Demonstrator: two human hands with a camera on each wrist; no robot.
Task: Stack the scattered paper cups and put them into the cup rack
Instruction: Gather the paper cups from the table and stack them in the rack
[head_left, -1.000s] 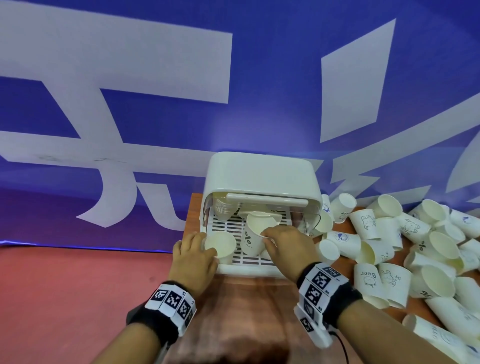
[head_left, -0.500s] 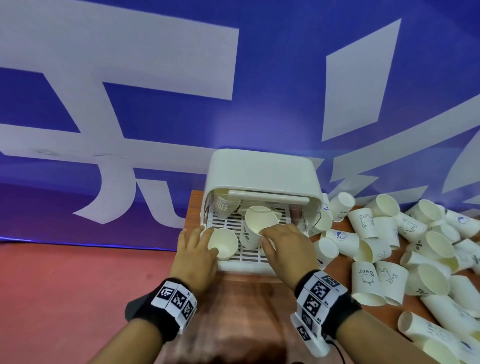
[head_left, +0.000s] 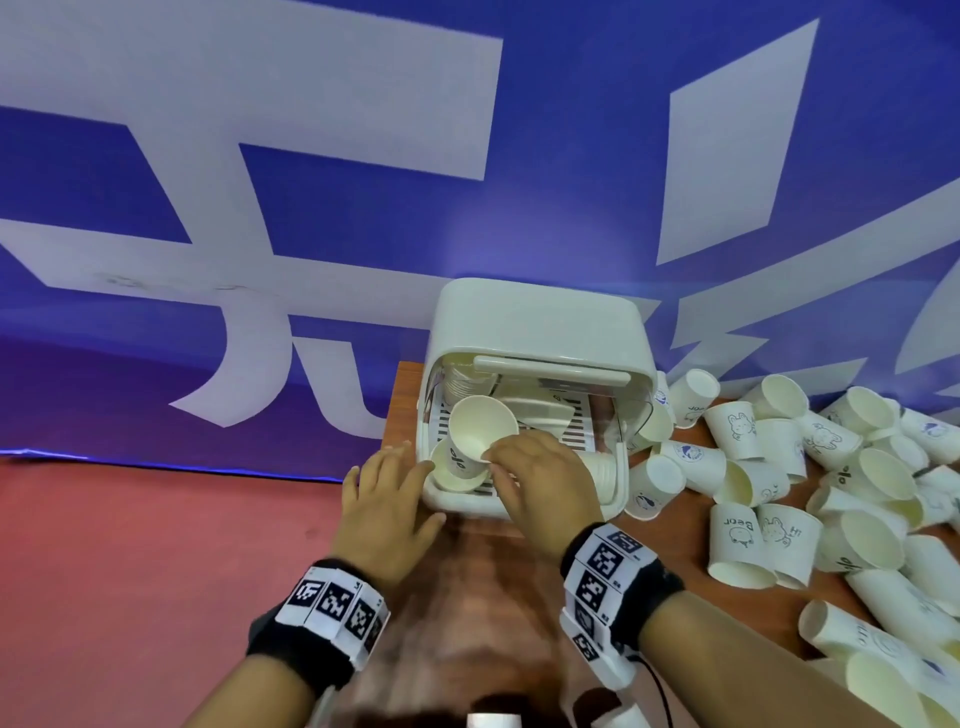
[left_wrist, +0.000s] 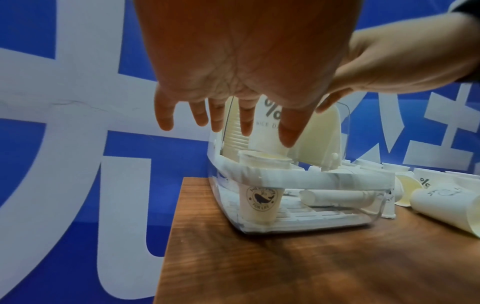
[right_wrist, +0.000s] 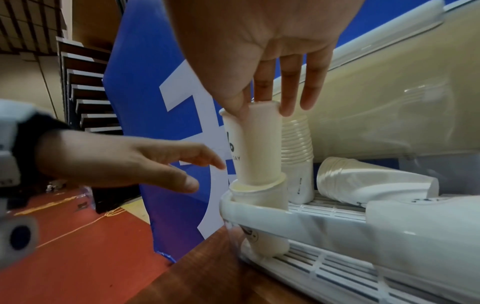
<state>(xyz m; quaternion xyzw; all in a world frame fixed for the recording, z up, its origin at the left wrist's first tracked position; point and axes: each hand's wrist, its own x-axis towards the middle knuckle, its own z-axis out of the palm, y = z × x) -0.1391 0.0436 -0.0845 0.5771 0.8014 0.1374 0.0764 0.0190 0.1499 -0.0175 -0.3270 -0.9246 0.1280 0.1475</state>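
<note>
Right hand (head_left: 540, 478) sits just right of centre in the head view, thumb and fingers pinching the rim of a paper cup (head_left: 480, 434). The right wrist view shows it plainly: thumb on the near side of the rim, fingertips (right_wrist: 262, 90) on the far side, two more fingers hanging straight beside it. That cup (right_wrist: 253, 144) stands mouth up and slightly tilted, its base nested in a second cup (right_wrist: 259, 197) standing in the front left corner of the cup rack (head_left: 540, 332). Through the rack's clear wall the left wrist view shows a whale print on the second cup (left_wrist: 261, 202).

Left hand (head_left: 387, 512), lower centre-left in the head view, is spread flat, fingers straight and apart, holding nothing. Its fingertips reach toward the rack's left edge; the right wrist view shows a gap between them and the cups. In the left wrist view the fingers (left_wrist: 202, 111) fan out at upper centre, above the rack.

Inside the rack, a tall stack of cups (right_wrist: 297, 156) stands upright just behind the pinched cup, and another stack (right_wrist: 363, 181) lies on its side on the slatted floor. The rack sits at the far left end of a wooden table (head_left: 467, 597). Loose cups (head_left: 779, 467) lie scattered across the right side of the head view.
</note>
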